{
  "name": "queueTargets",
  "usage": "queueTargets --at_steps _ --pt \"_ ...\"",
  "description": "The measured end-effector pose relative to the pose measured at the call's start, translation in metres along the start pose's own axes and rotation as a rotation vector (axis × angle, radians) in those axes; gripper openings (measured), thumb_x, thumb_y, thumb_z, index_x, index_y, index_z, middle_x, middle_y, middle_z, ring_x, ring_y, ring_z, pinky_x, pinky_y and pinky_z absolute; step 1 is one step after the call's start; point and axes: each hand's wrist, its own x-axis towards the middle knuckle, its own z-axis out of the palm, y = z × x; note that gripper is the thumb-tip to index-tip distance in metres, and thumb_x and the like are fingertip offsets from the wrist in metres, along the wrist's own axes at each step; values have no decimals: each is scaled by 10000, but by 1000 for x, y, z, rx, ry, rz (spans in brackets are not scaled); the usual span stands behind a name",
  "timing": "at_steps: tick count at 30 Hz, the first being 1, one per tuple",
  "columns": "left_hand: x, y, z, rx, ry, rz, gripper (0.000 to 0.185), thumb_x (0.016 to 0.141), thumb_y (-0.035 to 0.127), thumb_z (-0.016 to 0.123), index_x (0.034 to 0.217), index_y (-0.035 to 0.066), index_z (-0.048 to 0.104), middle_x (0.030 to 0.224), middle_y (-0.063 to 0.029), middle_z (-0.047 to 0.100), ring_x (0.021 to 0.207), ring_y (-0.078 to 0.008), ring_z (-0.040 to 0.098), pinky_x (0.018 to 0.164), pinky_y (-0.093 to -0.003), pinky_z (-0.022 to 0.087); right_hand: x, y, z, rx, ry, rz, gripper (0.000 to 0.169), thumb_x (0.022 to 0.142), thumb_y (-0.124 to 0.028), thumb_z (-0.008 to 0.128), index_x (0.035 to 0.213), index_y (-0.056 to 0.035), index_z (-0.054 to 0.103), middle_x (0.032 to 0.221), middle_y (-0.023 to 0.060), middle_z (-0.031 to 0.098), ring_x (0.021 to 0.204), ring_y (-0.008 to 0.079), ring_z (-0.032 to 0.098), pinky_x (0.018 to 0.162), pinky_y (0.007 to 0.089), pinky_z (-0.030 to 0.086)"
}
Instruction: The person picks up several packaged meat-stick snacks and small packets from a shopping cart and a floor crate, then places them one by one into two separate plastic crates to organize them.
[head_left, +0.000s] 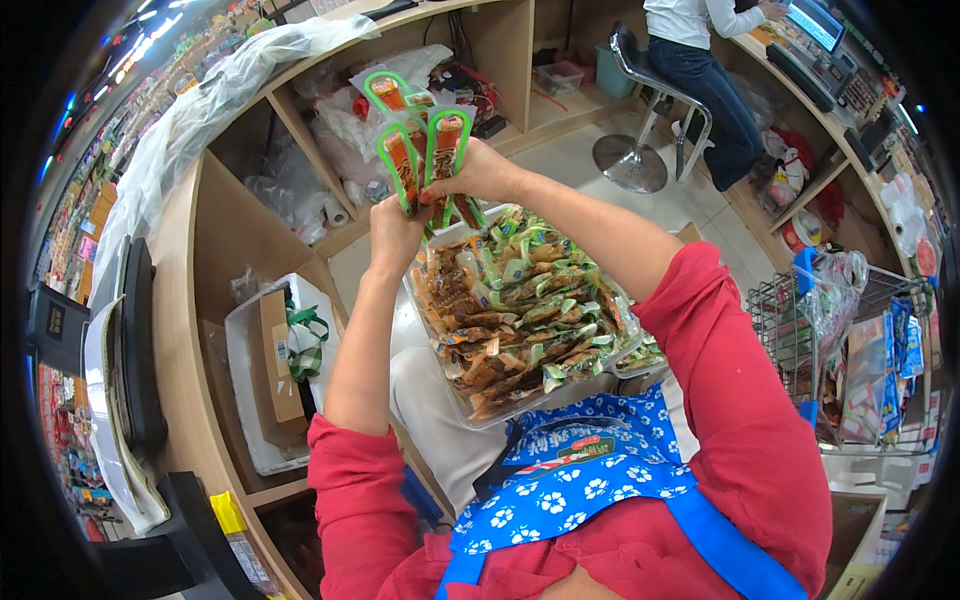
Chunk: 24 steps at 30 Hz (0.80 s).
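Note:
Both my hands are raised together beyond a clear plastic tub (465, 420). Between them they grip a bunch of narrow snack packets (445, 150) with bright green edges and reddish-brown food inside, fanned upward. My left hand (399, 232) closes around the lower part of the bunch from the left. My right hand (484, 172) holds it from the right, its thumb over the front of the packets. The tub sits at my lap, filled with rows of wrapped snacks (525, 300), orange-edged on the left and green-edged on the right.
A wooden counter (180, 300) with open shelves curves around me. On the left is a white foam box (247, 420) holding a cardboard piece. A loaded wire shopping cart (780, 315) stands right. A person (694, 67) is beside a chrome-based stool (630, 161) at the upper right.

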Motion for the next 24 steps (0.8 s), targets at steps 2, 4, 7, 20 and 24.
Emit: queueTargets --at_steps 2,4,7,20,24 --pt "-3 0 2 -69 -18 -19 152 746 -8 667 895 16 684 797 -163 684 745 -270 684 652 -352 503 0 -5 -3 -72 -30 35 251 705 -81 780 935 -40 689 874 38 703 809 99 628 790 275 495" --pt "-2 -3 2 -88 -35 -26 162 746 -12 666 902 24 688 799 -157 686 746 -266 684 652 -351 505 6 0 -5 -115 -56 55 285 706 -78 781 966 -38 673 884 34 695 804 91 606 777 270 485" --pt "-1 -15 0 -63 -41 -36 180 745 -14 669 916 37 696 803 -148 691 744 -254 685 654 -347 507 9 1 3 65 -68 87 347 711 -94 786 1018 -28 639 914 36 685 820 83 592 777 267 481" --pt "-12 -16 8 19 -97 2 187 747 7 682 927 52 706 787 -137 690 727 -240 682 642 -344 502 -20 4 -42 -17 62 268 180 768 -105 733 908 -40 641 884 30 655 881 129 610 816 310 479" --pt "-18 -9 3 -93 -64 -37 166 757 8 683 918 42 708 783 -122 697 711 -207 683 634 -330 505 -32 -4 -59 -119 60 308 238 773 -168 743 971 -82 642 924 17 643 904 132 589 775 313 467"
